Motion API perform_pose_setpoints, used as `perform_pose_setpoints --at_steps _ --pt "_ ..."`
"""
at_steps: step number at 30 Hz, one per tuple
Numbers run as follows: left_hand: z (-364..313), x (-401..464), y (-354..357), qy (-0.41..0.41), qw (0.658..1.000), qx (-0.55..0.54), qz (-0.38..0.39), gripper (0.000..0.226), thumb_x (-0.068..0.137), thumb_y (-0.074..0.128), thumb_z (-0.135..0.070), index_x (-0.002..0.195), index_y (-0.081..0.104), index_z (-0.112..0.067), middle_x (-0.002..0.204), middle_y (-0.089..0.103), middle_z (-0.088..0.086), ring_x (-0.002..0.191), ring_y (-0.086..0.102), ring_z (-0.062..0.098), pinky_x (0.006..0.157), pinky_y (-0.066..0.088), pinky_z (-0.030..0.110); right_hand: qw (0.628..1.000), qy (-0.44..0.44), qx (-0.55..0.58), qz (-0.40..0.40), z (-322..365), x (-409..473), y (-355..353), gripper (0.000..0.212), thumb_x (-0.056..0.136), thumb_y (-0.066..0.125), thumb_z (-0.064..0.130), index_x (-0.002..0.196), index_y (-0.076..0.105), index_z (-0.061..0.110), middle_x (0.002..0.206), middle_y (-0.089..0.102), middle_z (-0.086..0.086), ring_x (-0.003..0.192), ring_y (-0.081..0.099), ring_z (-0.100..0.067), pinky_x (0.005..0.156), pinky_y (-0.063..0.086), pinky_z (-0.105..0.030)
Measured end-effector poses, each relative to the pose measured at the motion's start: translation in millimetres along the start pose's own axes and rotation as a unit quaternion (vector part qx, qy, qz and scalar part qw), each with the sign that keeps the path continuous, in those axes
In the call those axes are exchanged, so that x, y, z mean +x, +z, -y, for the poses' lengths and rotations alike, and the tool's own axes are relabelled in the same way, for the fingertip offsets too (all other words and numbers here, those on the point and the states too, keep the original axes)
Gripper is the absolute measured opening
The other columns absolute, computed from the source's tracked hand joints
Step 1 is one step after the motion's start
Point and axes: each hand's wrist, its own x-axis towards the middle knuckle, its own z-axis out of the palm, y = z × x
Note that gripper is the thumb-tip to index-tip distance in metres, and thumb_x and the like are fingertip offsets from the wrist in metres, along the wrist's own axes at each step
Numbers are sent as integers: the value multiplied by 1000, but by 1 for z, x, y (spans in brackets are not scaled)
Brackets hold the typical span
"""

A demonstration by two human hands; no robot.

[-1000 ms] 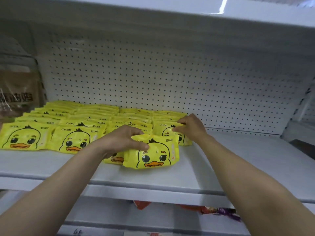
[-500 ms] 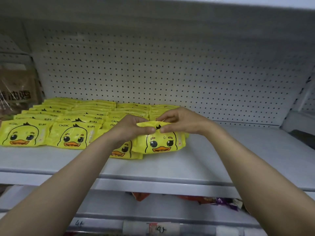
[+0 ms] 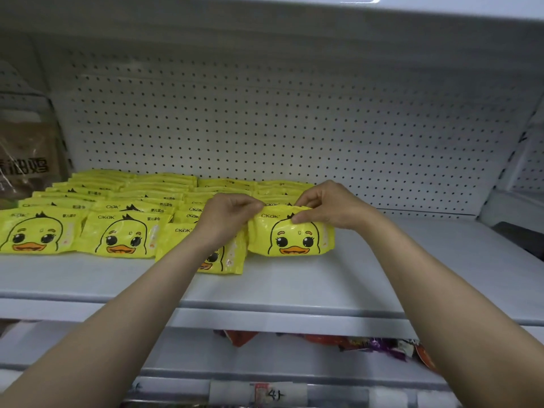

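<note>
At the right end of the front row of duck-print wipes packs (image 3: 117, 234), the held wipes pack (image 3: 291, 234) stands tilted on the white shelf (image 3: 294, 293), left hand (image 3: 226, 219) and right hand (image 3: 329, 206) each pinching its top seam. Released this upright it may flop forward out of the row, and the left wrist could drag the skewed pack (image 3: 203, 254) just left of it further askew. A second ago the left hand alone gripped it, lower and further left, while the right hand touched a pack behind the row.
</note>
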Motion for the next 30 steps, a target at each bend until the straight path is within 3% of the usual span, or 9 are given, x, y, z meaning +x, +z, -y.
perform_pose_setpoints --at_steps 2,4,6,8,11,14,16,24,30 --pt "13 -1 -5 27 993 116 -8 24 93 62 -33 115 70 -26 115 71 -7 112 62 14 95 48 32 998 17 -28 -44 -13 8 -2 25 65 91 30 85 77 22 85 74 4 83 67 -10 80 53 -27" --pt "30 -5 -6 36 964 262 25 44 95 55 -42 137 53 -29 141 54 0 137 41 24 109 35 36 996 36 -54 -66 -26 16 -1 28 64 91 30 87 76 21 89 73 4 89 66 -12 82 51 -26" --pt "43 -9 -3 44 927 369 48 58 94 46 -55 147 38 -33 154 36 7 147 20 29 117 21 42 993 47 -83 -71 -35 22 4 32 64 91 31 90 76 21 91 72 4 92 66 -12 83 50 -25" --pt "50 -12 0 42 902 424 65 74 86 25 -72 149 31 -35 158 28 8 148 13 31 119 14 46 992 48 -93 -72 -40 29 9 33 65 91 32 92 77 20 93 72 2 94 66 -14 86 52 -28" --pt "53 -15 3 47 895 440 62 91 72 4 -76 149 32 -36 158 27 7 149 13 29 120 10 45 992 47 -84 -83 -39 36 17 33 68 89 32 96 76 20 91 69 5 89 62 -11 77 47 -22" --pt "55 -15 5 56 892 445 44 72 87 24 -72 148 33 -35 158 28 6 149 14 27 120 8 43 991 34 -88 -93 -39 41 27 35 71 87 33 100 75 18 87 66 5 83 57 -8 67 38 -16" --pt "58 -14 7 60 895 441 39 63 93 38 -63 148 33 -35 158 28 6 149 14 26 120 7 43 990 15 -97 -105 -40 43 34 31 72 86 34 96 75 18 85 66 4 82 57 -11 67 38 -20" --pt "58 -15 9 59 896 440 23 71 84 29 -65 147 37 -34 156 32 6 147 19 27 120 8 45 959 -39 -221 -173 -44 42 43 34 76 80 45 101 73 24 93 61 4 98 48 -15 71 34 -28" --pt "55 -17 13 43 893 449 12 59 94 43 -58 148 35 -35 157 30 6 148 16 27 120 5 44 936 -43 -294 -188 -42 42 48 37 78 76 49 104 69 23 105 63 2 112 49 -20 79 42 -31"
